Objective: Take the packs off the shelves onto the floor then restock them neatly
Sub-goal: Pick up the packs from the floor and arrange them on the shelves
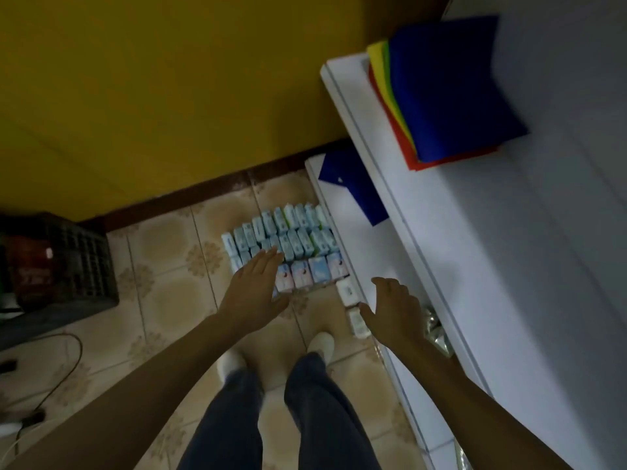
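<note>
While packs crowd floor, crate leftward

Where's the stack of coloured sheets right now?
Head view, upper right: the coloured sheets lie on the top white shelf, above the packs on the floor.

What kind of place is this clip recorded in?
Probably a small shop or its stockroom: many identical packs in rows on a tiled floor, white shelves holding coloured sheets, and a dark plastic crate by the yellow wall.
</note>
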{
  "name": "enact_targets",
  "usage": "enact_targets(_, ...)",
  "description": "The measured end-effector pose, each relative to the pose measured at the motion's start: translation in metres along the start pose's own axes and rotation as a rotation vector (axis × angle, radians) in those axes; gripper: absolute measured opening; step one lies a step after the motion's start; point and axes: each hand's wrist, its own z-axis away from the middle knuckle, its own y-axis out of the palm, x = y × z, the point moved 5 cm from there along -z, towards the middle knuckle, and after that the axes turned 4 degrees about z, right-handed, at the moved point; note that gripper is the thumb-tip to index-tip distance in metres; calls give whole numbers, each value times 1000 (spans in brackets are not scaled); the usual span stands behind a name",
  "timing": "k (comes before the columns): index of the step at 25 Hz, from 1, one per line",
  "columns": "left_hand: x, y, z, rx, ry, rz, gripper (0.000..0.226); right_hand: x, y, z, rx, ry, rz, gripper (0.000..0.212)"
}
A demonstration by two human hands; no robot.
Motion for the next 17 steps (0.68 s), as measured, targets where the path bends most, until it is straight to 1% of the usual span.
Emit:
enact_targets(3,32,57,-16,149,-88,56,78,-13,64,-18,151,81,-19,53)
enact_targets(6,67,131,-40,287,-188,161,72,-30,149,-42,304,219,-94,51)
enact_targets(8,100,203,-63,426,-297,252,65,-49,226,-65,413,340,-172,48)
enact_targets(11,146,310,-108,617,-332,297,51,-77,332,-105,498,508,-246,46)
enact_targets(12,159,348,-127,652,-347,304,51,-88,368,-121,526,542,-242,46)
enact_targets(14,176,409,-166,685,-359,291,58,-105,427,-153,529,572,-202,43)
enact_targets(15,181,439,-189,681,-368,325,55,-113,453,-171,506,573,-181,43)
enact_targets(17,181,494,-230,640,-365,355,47,-128,501,-200,434,585,-137,49)
